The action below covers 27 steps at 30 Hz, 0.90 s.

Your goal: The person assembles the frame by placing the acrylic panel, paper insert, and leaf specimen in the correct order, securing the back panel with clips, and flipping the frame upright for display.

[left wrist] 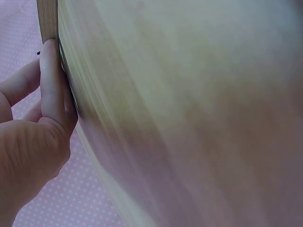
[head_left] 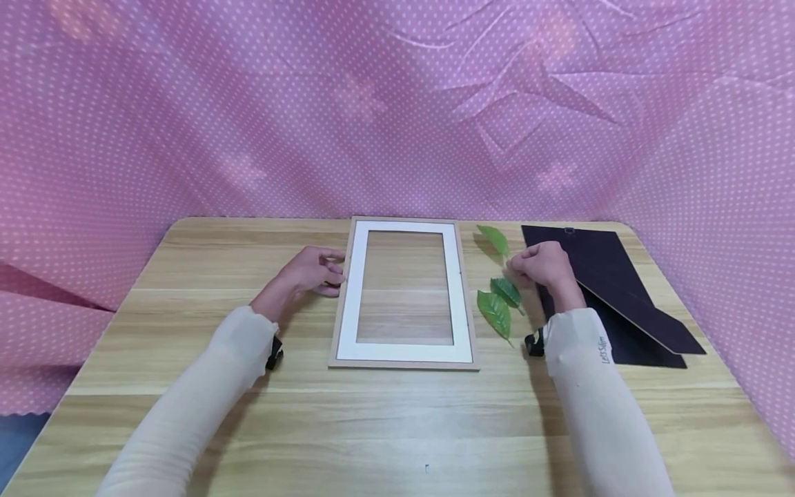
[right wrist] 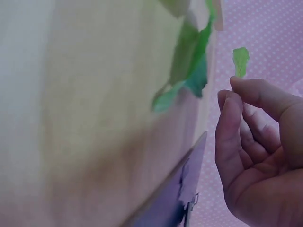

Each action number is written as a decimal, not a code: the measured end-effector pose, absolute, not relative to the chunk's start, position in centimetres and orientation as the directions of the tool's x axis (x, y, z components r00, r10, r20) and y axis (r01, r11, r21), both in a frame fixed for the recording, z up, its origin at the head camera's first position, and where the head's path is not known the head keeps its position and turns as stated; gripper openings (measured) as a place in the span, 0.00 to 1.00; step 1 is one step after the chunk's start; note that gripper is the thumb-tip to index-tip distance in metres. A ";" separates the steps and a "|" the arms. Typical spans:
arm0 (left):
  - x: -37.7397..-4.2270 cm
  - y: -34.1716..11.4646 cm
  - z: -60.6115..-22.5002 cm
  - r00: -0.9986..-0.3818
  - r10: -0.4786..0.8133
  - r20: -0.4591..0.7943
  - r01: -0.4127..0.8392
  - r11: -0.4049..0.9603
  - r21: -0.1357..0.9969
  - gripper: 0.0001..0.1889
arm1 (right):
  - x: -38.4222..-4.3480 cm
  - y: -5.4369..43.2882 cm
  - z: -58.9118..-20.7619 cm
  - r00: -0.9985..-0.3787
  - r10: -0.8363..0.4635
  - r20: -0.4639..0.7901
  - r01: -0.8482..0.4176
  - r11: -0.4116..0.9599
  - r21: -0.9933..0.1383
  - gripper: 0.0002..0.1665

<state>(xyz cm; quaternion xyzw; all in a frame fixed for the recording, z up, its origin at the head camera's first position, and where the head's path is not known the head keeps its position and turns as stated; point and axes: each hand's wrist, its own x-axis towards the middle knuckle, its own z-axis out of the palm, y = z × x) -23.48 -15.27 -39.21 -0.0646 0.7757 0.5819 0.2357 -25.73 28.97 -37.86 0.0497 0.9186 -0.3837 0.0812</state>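
A light wooden picture frame (head_left: pixel 337 324) with a white mat (head_left: pixel 350 297) inside it lies on the table. My left hand (head_left: pixel 315 271) rests at its left edge, and in the left wrist view the fairly straight fingers (left wrist: pixel 51 85) touch the frame's side. Between thumb and fingertips, my right hand (head_left: pixel 542 266) pinches the stem of a light green leaf (head_left: pixel 493 239), which is held up off the table and shows above the fingertips in the right wrist view. Two darker green leaves, one upper (head_left: pixel 506 292) and one lower (head_left: pixel 495 312), lie right of the frame.
A black backing board (head_left: pixel 590 252) with a fold-out stand (head_left: pixel 658 321) lies at the right, partly under my right arm. Pink dotted cloth (head_left: pixel 397 138) hangs behind and around the wooden table (head_left: pixel 373 428).
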 end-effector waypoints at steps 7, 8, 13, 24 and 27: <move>-23.5 -15.4 -39.2 -0.875 0.171 -0.453 -0.388 0.309 0.868 0.33 | -25.8 28.1 -37.2 -0.984 0.019 -0.179 0.143 0.691 -0.708 0.16; -23.5 -15.4 -39.1 -0.875 0.172 -0.453 -0.389 0.308 0.868 0.33 | -25.8 28.0 -37.1 -0.984 0.016 -0.178 0.140 0.689 -0.712 0.16; -23.5 -15.3 -39.1 -0.875 0.173 -0.453 -0.391 0.301 0.870 0.33 | -25.7 27.5 -36.6 -0.988 0.005 -0.152 0.112 0.701 -0.705 0.16; -23.5 -15.3 -39.3 -0.877 0.160 -0.453 -0.394 0.299 0.869 0.32 | -25.9 25.7 -35.9 -0.998 -0.043 -0.051 0.007 0.698 -0.716 0.15; -23.5 -15.3 -39.4 -0.880 0.162 -0.447 -0.388 0.301 0.871 0.32 | -26.0 25.3 -36.0 -0.998 -0.058 -0.023 -0.024 0.696 -0.718 0.15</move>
